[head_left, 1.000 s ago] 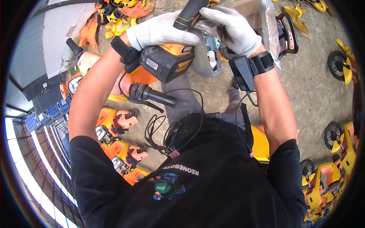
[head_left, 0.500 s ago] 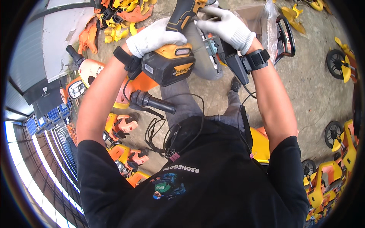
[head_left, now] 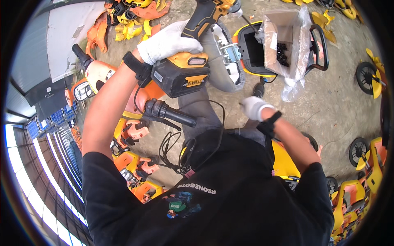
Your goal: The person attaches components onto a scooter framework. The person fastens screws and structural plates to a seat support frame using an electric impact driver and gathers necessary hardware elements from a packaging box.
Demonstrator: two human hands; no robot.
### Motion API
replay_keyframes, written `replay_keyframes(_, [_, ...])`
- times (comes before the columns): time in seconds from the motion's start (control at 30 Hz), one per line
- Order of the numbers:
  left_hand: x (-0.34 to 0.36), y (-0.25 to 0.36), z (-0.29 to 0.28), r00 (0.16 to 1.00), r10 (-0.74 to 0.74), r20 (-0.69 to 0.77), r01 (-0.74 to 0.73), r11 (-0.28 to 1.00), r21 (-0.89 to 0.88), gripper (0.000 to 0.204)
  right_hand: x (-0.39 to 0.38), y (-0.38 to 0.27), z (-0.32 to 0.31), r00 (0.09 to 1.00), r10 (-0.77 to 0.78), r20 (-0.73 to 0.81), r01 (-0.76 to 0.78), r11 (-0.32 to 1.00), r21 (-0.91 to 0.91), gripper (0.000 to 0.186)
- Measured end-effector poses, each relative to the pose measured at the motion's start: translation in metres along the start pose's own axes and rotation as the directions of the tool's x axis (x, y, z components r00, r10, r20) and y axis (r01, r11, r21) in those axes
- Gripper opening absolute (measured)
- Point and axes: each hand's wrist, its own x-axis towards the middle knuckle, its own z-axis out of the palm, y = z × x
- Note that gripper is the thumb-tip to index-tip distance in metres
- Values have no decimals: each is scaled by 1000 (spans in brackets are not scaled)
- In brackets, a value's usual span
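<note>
My right hand (head_left: 253, 107) has left the cordless drill (head_left: 186, 61), now down near my knee, loosely curled, empty. Left hand (head_left: 168, 41) alone grips the drill's handle.

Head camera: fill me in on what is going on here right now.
A person in white gloves sits on a concrete floor among orange and yellow ride-on toy parts. The left hand grips a yellow and black cordless drill by its handle, held up over a grey wheel with a metal bracket. The right hand is low, off the drill, nearly closed; anything it holds is too small to tell. A bag-lined cardboard box with small black parts sits ahead.
</note>
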Motion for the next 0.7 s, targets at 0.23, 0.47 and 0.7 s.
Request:
replay_keyframes(0.23, [3, 11, 7, 997, -80, -2, 79, 990, -118, 45, 106, -70, 48, 742, -155, -653, 423, 863, 276, 39])
replay_keyframes(0.47, [10, 18, 1, 989, -149, 1, 148, 981, -122, 55, 30, -122, 62, 674, -733, 96, 445, 505, 740, 27])
replay_keyframes(0.7, [4, -10, -1, 990, -139, -22, 136, 987, -83, 43, 113, -6, 70, 938, -323, -129, 138, 4, 990, 35])
